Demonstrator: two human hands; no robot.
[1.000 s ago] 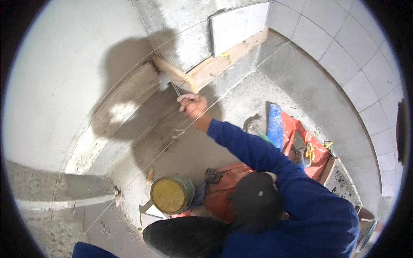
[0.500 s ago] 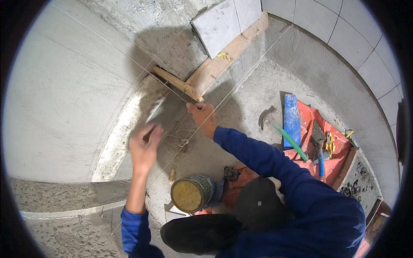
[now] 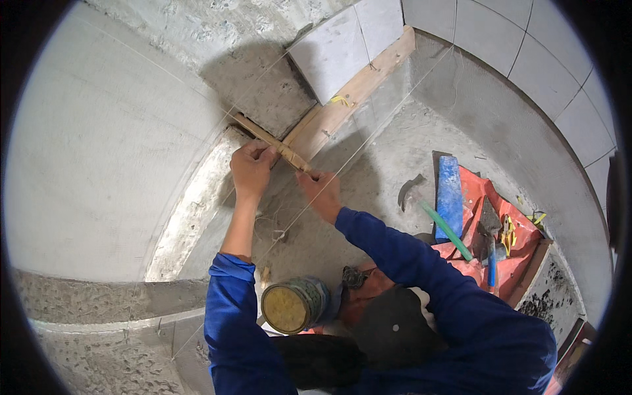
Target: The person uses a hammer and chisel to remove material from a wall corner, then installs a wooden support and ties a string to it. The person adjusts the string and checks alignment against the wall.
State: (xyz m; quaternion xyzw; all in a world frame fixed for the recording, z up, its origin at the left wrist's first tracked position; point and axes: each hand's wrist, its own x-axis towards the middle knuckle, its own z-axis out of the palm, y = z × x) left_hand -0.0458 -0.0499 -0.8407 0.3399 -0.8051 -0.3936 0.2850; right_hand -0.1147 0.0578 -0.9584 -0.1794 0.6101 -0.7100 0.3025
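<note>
A narrow wooden strip (image 3: 275, 143) lies slantwise across the end of a longer wooden board (image 3: 368, 76). My left hand (image 3: 250, 172) is at the strip's left edge, its thumb and fingers pressed together; whatever is between them is too small to see. At the strip's near end my right hand (image 3: 321, 194) is closed in a pinch, apparently on thin string at the wood. A taut white string (image 3: 368, 140) crosses over my right hand. Loose loops of string (image 3: 279, 234) hang below, between my forearms.
Grey tiles (image 3: 332, 49) rest along the board. To the right, a green-handled hammer (image 3: 444, 227), a blue float (image 3: 448, 197), a trowel (image 3: 489, 220) and yellow-handled pliers (image 3: 507, 234) lie on or beside red sheeting (image 3: 469, 181). A round can (image 3: 286, 308) stands near my knees.
My left hand has moved up and right to the wooden strip, its fingers now together. My right hand has shifted slightly down and right, staying at the strip's end. The view has tilted a little.
</note>
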